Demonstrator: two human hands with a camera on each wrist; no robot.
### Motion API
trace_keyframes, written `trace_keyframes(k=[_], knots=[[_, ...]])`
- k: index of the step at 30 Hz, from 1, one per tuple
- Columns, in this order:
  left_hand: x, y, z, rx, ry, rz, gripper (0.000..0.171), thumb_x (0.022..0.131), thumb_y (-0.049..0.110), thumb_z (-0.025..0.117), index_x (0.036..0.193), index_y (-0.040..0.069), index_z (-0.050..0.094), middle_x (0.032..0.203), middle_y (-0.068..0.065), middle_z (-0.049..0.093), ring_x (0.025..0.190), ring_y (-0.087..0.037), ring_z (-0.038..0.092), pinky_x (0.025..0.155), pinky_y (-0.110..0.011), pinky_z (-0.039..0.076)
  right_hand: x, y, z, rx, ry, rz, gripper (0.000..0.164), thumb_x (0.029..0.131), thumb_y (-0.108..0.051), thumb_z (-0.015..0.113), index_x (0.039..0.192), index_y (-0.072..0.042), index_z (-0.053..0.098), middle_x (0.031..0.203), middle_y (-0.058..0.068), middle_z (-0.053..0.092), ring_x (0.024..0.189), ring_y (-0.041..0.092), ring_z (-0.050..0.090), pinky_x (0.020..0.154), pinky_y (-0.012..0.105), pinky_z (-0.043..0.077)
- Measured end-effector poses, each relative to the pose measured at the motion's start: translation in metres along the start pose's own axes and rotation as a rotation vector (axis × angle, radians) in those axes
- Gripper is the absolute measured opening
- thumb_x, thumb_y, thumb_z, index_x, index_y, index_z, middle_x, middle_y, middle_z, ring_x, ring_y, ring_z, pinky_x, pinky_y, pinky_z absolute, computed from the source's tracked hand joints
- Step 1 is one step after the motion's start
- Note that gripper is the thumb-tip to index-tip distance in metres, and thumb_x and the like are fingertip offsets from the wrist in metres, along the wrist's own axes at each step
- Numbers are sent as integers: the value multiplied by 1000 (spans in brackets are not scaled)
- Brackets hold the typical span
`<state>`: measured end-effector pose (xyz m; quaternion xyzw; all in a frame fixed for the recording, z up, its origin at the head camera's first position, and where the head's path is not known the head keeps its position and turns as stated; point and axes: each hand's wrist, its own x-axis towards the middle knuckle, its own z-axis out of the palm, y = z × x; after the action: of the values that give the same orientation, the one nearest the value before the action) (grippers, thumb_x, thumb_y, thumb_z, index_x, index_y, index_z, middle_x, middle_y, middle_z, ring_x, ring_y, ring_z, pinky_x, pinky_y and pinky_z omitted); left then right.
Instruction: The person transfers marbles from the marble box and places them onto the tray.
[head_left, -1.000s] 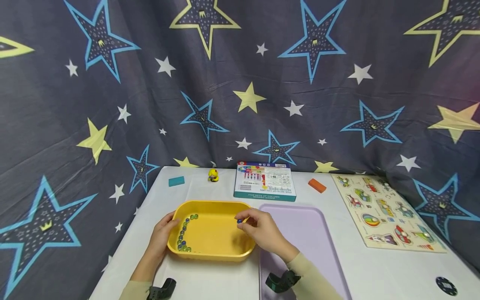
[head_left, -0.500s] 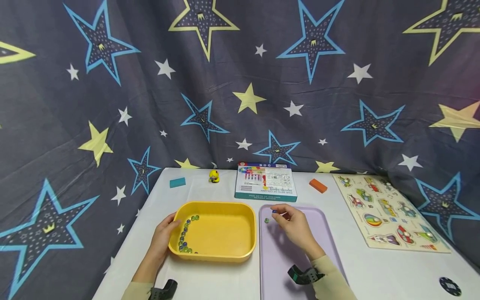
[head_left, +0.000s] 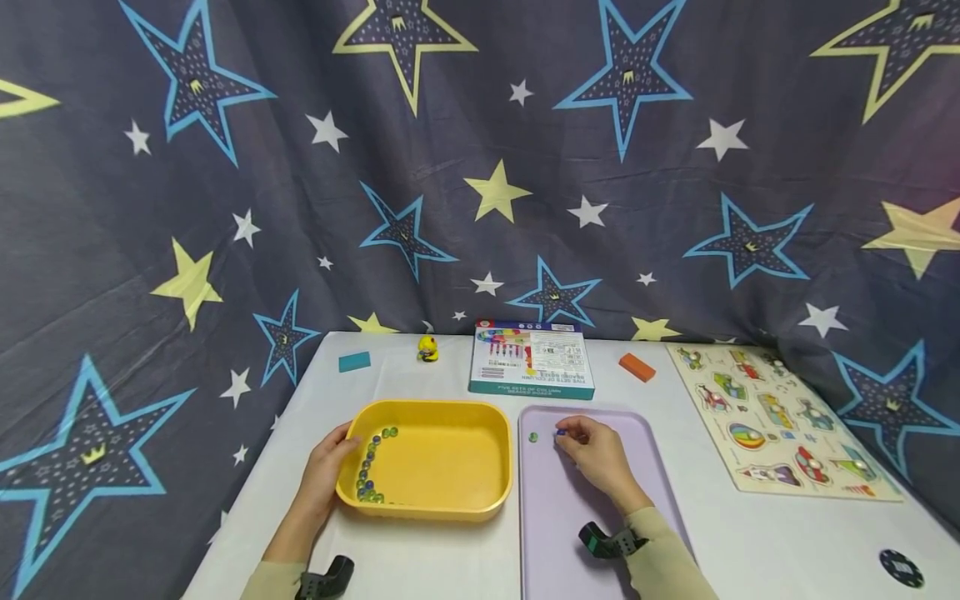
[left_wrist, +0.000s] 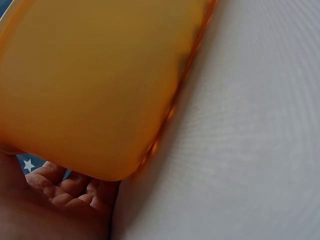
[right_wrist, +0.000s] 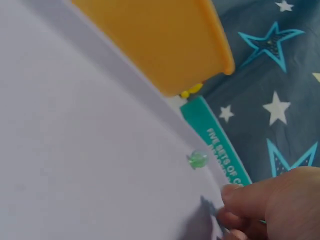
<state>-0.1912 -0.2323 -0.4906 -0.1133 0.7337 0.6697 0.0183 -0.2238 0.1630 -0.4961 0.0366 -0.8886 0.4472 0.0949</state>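
My left hand (head_left: 321, 468) grips the left end of a yellow plastic tub (head_left: 431, 510), thumb over the rim; the left wrist view shows curled fingers (left_wrist: 75, 187) beside its wall. A curved row of green and blue glass marbles (head_left: 365, 475) lies along the tub's left side. Over the far part of a lilac tray (head_left: 558, 533), my right hand (head_left: 600, 462) pinches a blue marble (head_left: 561, 432) between thumb and fingertips, close to the tray's surface. A green marble (head_left: 533, 437) sits on the tray just left of those fingertips, near the far left corner.
Behind the tub and tray lies a flat game box (head_left: 531, 367). A teal block (head_left: 354, 362), a yellow duck toy (head_left: 427, 348) and an orange block (head_left: 637, 367) stand along the back. To the right are a wooden puzzle board (head_left: 780, 433) and a black round chip (head_left: 901, 568).
My right hand has carried the blue marble from over the tub's right side to the lilac tray, bringing the green marble there into view. The left hand stays on the tub.
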Motion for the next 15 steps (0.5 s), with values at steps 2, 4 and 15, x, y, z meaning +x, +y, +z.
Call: trace_keyframes(k=[2,4,15], knots=[[1,0,1,-8,-3,7,40,91,28,47,129,15,45,128,-2,47,115,-15,42,82,-9,39,-1,1,1,-80,23,-38,13,75,-11,71,88,-13,69,77,-1,64,64,10,56,58,27,46],[1,-1,1,-14,-11,14,41,91,28,48,129,14,45,129,-3,46,115,-16,42,83,-10,39,-2,1,3,-161,38,-61,14,73,-14,73,86,-15,70,81,-2,65,68,10,55,63,28,44],[-1,0,0,-14,-8,16,41,91,28,48,130,14,45,129,-4,46,116,-18,42,85,-11,39,-5,-2,11,-284,50,-87,20,71,-17,75,90,-13,71,76,-3,58,66,11,50,62,30,41]])
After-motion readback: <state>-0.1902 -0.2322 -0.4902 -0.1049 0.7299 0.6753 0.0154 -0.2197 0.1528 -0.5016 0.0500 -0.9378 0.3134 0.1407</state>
